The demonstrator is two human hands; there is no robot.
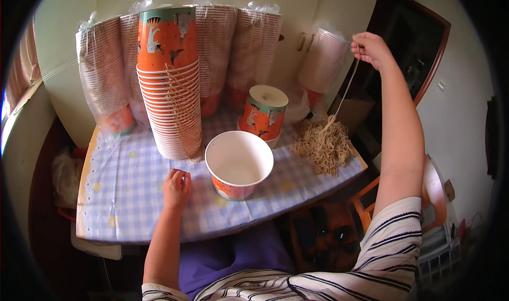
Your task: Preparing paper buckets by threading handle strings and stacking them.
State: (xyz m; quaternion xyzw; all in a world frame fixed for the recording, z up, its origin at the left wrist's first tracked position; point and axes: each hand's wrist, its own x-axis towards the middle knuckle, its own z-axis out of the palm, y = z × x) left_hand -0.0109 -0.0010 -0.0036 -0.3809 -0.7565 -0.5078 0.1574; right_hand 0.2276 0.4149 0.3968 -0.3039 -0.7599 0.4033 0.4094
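We rest our left hand, fingers curled and empty, on the checked tablecloth just left of the open orange paper bucket; right of it, our raised right hand pinches a tan string rising from the string pile

The left hand rests low, palm down, fingers curled loosely under, its bare forearm running straight back toward the body. The right arm is raised high and stretched out, the right hand closed in a pinch, knuckles up.
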